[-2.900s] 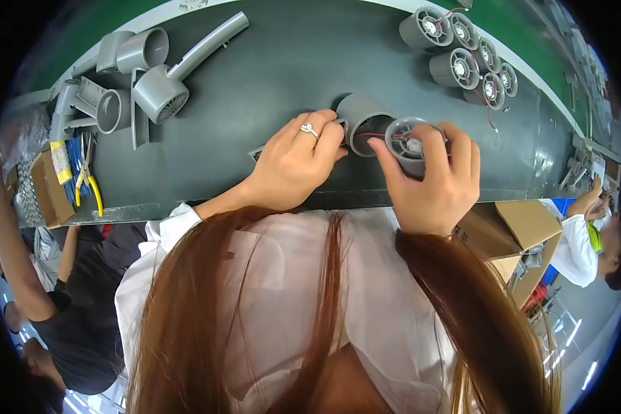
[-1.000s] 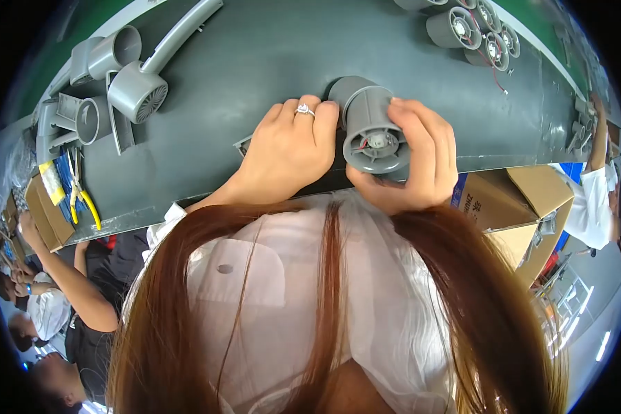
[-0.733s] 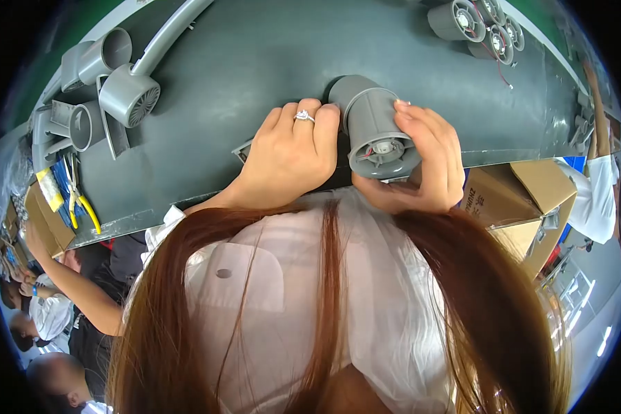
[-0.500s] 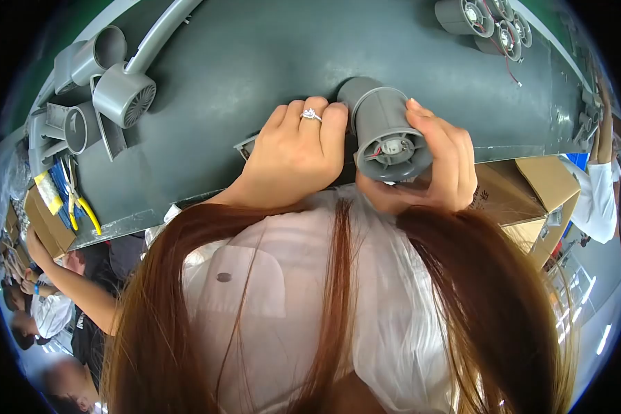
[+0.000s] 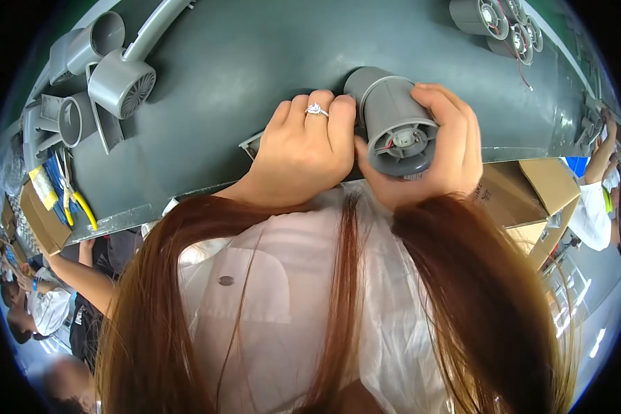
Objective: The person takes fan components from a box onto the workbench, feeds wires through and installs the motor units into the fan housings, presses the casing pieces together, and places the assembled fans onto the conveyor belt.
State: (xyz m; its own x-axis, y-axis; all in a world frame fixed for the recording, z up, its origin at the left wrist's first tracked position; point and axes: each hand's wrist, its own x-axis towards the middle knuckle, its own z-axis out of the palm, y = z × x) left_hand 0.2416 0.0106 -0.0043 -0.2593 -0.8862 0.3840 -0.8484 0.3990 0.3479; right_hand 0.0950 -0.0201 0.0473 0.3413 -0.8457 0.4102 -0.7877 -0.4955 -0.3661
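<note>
My right hand [image 5: 445, 148] is wrapped round a grey cylindrical motor housing [image 5: 392, 100]. The housing lies tilted over the table's near edge, and its spoked end with a small motor [image 5: 406, 140] and a bit of red wire faces me. Just left of it, my left hand [image 5: 303, 148] is closed with the knuckles up and a ring on one finger. Whatever those curled fingers hold, if anything, is hidden under the hand. A small grey frame-like piece [image 5: 250, 145] sticks out beside the left wrist, mostly covered.
Several similar housings with wires [image 5: 479, 18] stand at the far right. Grey hair-dryer-like shells [image 5: 121, 86] lie at the left, near yellow-handled pliers [image 5: 79, 200]. An open cardboard box [image 5: 521, 190] is below the table's right edge. Other people work at both sides.
The housing has shifted slightly up and right with my right hand. My right thumb has moved up along its side. The left hand stays closed, and the view has moved a little.
</note>
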